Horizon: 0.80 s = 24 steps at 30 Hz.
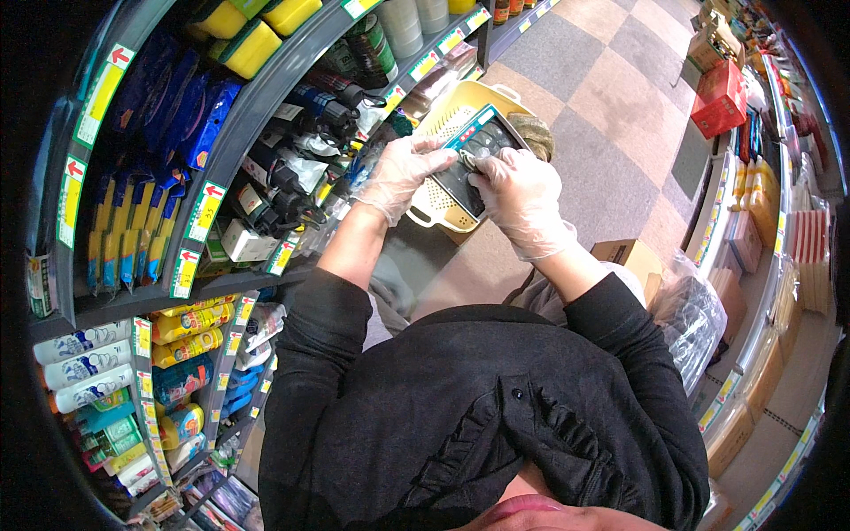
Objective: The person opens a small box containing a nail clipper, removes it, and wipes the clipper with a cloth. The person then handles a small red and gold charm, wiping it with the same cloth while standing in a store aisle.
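Observation:
Both of my hands wear clear disposable gloves. My left hand grips the left side of a shallow dark box with a teal printed edge. Clear-wrapped small items lie in the box. My right hand is over the box's right side, fingers curled inward near a small striped piece close to my left thumb. Whether the right fingers pinch that piece is hard to see. Below the box is a pale yellow perforated plastic basket with handles. A brownish cloth is at the basket's right side.
Shelves on the left hold yellow sponges, folding umbrellas, blue-packed brushes and bottles. A cardboard box and clear plastic wrap are by my right side. A red box stands along the right shelving.

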{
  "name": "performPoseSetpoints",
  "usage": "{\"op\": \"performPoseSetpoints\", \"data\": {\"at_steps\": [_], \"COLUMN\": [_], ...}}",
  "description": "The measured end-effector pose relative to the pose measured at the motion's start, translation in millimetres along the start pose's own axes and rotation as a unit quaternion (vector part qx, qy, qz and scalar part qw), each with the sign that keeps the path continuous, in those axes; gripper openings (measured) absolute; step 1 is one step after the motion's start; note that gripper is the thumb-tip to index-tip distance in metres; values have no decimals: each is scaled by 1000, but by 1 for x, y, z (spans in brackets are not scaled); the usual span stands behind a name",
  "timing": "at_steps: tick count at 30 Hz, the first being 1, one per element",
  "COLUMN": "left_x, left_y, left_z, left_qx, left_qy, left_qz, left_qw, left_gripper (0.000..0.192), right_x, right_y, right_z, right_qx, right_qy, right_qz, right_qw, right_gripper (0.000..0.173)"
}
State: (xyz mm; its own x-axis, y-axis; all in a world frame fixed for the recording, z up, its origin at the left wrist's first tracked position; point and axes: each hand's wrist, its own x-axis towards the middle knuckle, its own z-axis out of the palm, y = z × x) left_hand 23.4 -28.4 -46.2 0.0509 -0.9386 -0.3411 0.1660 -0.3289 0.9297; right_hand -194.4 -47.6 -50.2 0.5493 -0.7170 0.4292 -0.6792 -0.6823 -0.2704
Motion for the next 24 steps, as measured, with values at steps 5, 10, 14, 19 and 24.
{"op": "performPoseSetpoints", "data": {"at_steps": [5, 10, 14, 19, 24], "left_x": [2, -1, -1, -6, -7], "left_y": [-9, -6, -5, -4, -2], "left_z": [-3, 2, 2, 8, 7], "left_qx": [19, 31, 35, 3, -1], "left_qy": [0, -10, -12, 1, -8], "left_qz": [28, 46, 50, 47, 46], "left_qw": [999, 998, 998, 999, 999], "left_gripper": [37, 35, 36, 37, 39], "right_x": [1, 3, 2, 3, 3], "right_y": [1, 4, 7, 8, 8], "right_z": [-4, -7, -4, 0, 1], "right_qx": [23, 46, 51, 58, 64], "right_qy": [3, 21, 24, 25, 28], "right_qz": [31, 68, 65, 75, 76], "right_qw": [999, 996, 996, 995, 995], "right_gripper": [17, 19, 18, 18, 18]}}
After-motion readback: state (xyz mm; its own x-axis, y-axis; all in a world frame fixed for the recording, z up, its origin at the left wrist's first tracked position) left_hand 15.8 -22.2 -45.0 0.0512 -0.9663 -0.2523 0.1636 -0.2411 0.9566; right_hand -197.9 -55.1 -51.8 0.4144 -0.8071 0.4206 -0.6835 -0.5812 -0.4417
